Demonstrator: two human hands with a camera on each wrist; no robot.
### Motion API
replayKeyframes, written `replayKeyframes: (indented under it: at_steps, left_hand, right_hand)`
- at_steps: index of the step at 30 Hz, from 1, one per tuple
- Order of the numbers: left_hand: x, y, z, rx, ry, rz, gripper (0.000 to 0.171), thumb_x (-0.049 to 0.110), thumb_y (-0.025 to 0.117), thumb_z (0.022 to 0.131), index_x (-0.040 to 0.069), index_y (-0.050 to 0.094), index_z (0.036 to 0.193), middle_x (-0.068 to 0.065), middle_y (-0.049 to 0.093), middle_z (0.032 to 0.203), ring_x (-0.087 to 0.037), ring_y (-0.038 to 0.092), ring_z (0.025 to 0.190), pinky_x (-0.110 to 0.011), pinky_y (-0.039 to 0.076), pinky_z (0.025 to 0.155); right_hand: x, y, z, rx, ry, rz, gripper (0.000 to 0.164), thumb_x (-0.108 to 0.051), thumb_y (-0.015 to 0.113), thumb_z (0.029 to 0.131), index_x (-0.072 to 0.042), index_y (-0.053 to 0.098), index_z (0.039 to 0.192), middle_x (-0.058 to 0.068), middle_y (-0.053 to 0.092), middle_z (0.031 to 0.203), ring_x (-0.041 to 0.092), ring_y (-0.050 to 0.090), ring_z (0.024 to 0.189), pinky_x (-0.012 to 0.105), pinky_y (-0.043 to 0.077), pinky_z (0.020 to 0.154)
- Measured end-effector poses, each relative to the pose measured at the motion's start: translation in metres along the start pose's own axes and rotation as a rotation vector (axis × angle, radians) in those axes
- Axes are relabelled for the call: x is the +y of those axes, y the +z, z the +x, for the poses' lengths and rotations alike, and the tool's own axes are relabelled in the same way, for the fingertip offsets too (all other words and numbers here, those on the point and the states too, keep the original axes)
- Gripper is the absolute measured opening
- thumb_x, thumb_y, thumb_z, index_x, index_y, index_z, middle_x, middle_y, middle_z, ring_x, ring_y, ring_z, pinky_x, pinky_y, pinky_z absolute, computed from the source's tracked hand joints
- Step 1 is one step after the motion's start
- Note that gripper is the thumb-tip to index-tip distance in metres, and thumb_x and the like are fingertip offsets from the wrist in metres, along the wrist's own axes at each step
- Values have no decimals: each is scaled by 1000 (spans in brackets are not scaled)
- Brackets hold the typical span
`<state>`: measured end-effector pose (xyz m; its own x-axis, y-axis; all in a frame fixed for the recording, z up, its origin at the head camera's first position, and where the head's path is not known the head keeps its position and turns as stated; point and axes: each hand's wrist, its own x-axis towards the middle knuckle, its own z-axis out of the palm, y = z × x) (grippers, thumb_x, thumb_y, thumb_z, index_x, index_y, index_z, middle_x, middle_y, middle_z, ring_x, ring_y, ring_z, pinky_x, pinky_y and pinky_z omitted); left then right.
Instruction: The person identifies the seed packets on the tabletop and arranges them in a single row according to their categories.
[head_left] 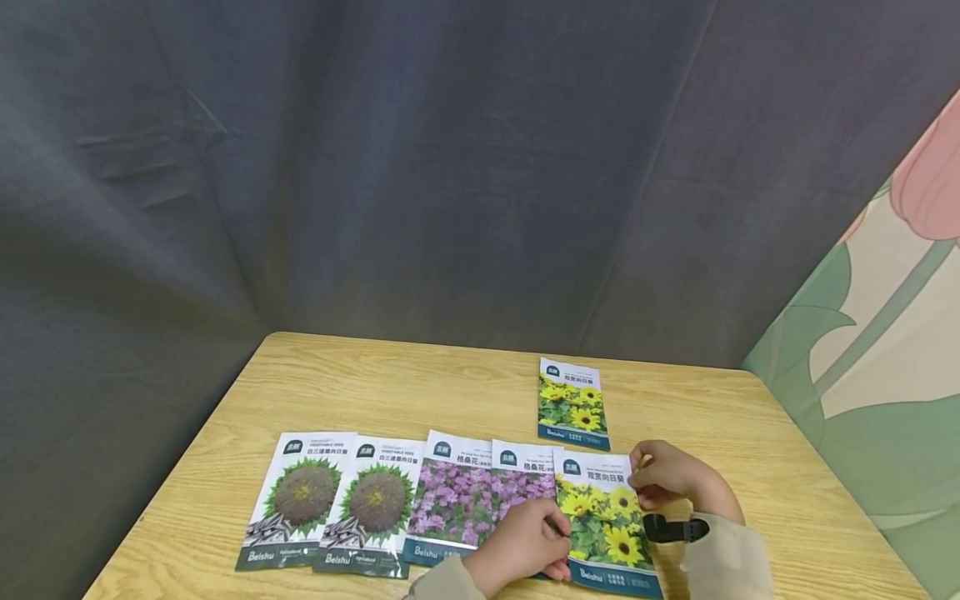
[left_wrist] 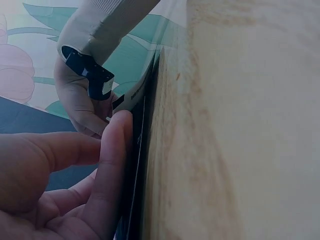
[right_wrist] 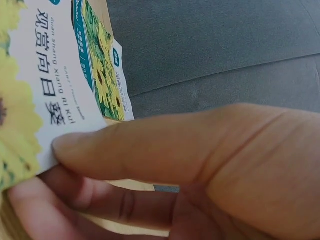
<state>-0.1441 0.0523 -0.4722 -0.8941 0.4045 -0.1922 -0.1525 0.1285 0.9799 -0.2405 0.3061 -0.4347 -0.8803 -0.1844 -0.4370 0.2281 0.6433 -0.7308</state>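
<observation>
A seed packet with yellow sunflowers (head_left: pixel 606 521) is at the right end of a row of packets, its right side raised in the left wrist view. My right hand (head_left: pixel 678 479) pinches its upper right corner between thumb (right_wrist: pixel 120 147) and fingers. At its lower left edge my left hand (head_left: pixel 525 542) holds on with curled fingers, one fingertip (left_wrist: pixel 121 122) right against the packet. The left hand partly covers the neighbouring purple-flower packet (head_left: pixel 517 486). Another purple-flower packet (head_left: pixel 452 496) lies left of that one, slightly overlapped.
Two packets with large seed heads, one (head_left: pixel 378 500) overlapping the other (head_left: pixel 300 500), lie at the row's left. A second yellow sunflower packet (head_left: pixel 572 402) lies farther back on the wooden table (head_left: pixel 405 379). A dark grey curtain (head_left: pixel 450 208) hangs behind.
</observation>
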Motion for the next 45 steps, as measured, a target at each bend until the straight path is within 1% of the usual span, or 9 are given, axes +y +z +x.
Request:
replayKeyframes:
  at_steps: [8,16,24,28,32,37,40,43,45]
  left_hand:
    - [2,-1,-1,-22,-14,10,7,-4,65,92,3,66,94,-7,66,68,-23,69,57,-27,57,51]
    - [5,-3,-3,-24,-14,8,6,-1,63,95,1,68,97,-8,66,70,-23,70,57,-28,58,52]
    - [6,-6,2,-28,-27,18,7,1,63,96,2,69,96,-7,65,70,-19,68,56,-27,58,52]
    - [7,-9,5,-55,-4,-13,7,4,61,99,2,68,100,-8,66,72,-17,68,58,-27,58,54]
    - [11,-13,8,-43,34,-24,11,5,61,98,3,66,108,-8,68,78,-13,65,57,-27,58,55]
    - [15,-20,13,9,146,28,16,2,60,96,1,64,112,-3,64,84,-14,61,59,-28,56,54]
    - [18,-25,16,50,198,54,19,2,60,96,0,63,115,-3,62,95,-21,65,70,-30,56,59]
    - [23,-30,19,98,207,69,27,5,60,96,2,61,123,-7,61,112,-27,66,92,-34,56,72]
    - [26,-34,22,132,205,73,33,7,58,97,3,57,130,-10,57,123,-30,62,107,-37,55,80]
  right_hand:
    - [-1,-1,-1,23,-6,-12,14,3,65,91,3,55,99,13,63,84,19,61,59,28,56,57]
    - [-4,0,-1,55,34,-28,14,0,67,92,2,55,99,13,63,84,18,59,59,28,55,57]
    - [-5,0,0,69,30,-43,16,0,69,91,2,55,98,13,61,82,18,59,59,27,55,56]
    - [-4,0,0,71,38,-40,17,-1,70,91,2,55,98,13,61,82,18,59,59,27,55,56]
    - [-2,0,-1,74,42,-41,17,-4,71,91,1,56,97,12,61,82,18,59,60,27,54,56]
    - [-4,-2,0,122,11,-89,19,-12,70,94,1,57,96,12,60,86,23,59,70,33,54,61]
    - [-5,-4,3,160,-7,-120,22,-16,68,95,2,56,100,13,59,90,25,58,76,35,54,65]
    - [-5,-5,6,187,-24,-121,27,-17,66,97,5,55,109,15,58,94,25,57,79,35,55,66]
    - [-5,-4,9,203,-44,-117,34,-17,64,98,8,53,117,19,58,99,25,57,80,35,56,67]
